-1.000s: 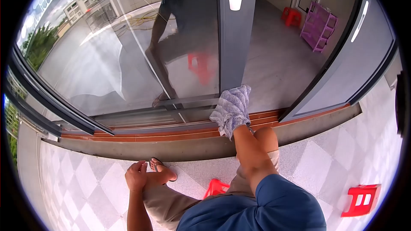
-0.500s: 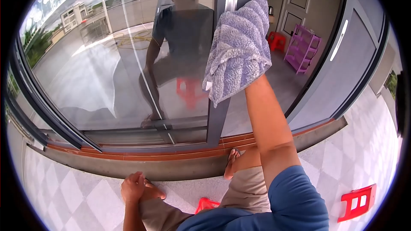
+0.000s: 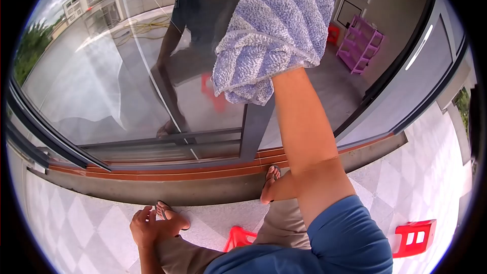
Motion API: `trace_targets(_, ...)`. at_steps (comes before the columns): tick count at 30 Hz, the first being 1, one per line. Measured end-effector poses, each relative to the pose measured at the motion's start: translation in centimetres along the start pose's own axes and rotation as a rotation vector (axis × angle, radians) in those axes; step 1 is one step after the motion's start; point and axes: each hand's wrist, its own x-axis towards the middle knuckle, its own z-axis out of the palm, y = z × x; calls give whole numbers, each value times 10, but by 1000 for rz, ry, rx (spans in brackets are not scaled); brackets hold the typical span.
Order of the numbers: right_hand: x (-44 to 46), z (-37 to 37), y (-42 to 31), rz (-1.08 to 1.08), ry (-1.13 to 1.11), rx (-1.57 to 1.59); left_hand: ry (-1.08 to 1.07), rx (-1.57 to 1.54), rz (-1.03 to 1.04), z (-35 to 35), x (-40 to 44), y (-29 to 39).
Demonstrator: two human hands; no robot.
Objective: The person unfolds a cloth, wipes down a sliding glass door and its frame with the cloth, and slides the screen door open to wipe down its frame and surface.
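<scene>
A purple-grey striped towel [image 3: 284, 25] is draped over my right hand, hiding its fingers. Only my right forearm [image 3: 307, 116] shows below the cloth, reaching up and forward. The towel lies in front of the dark frame [image 3: 257, 132] of a sliding glass door, overlapping the glass panel [image 3: 106, 106] on its left. Whether it presses on the frame is hard to see. My left hand [image 3: 144, 227] rests by my left knee, holding nothing, its fingers loosely bent and apart.
Right of the frame is a doorway, with a purple shelf rack [image 3: 360, 45] and a red stool [image 3: 333, 34] inside. Red plastic stools, one [image 3: 415, 238] at right and one [image 3: 238, 237] beneath me, stand on the tiled floor. A low step [image 3: 213, 190] runs below the door.
The towel, with my right hand in it, has shifted up and slightly left and looks larger in view. My view has tilted a little. My left hand stays by my knee.
</scene>
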Motion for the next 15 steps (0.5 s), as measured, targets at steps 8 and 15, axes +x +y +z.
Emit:
trace_targets(8,-101,-16,-46,0,-476,73,-21,-57,6,-1,-3,-9)
trace_targets(15,-206,41,-64,-40,-615,194,-27,-2,-54,-9,-21,3)
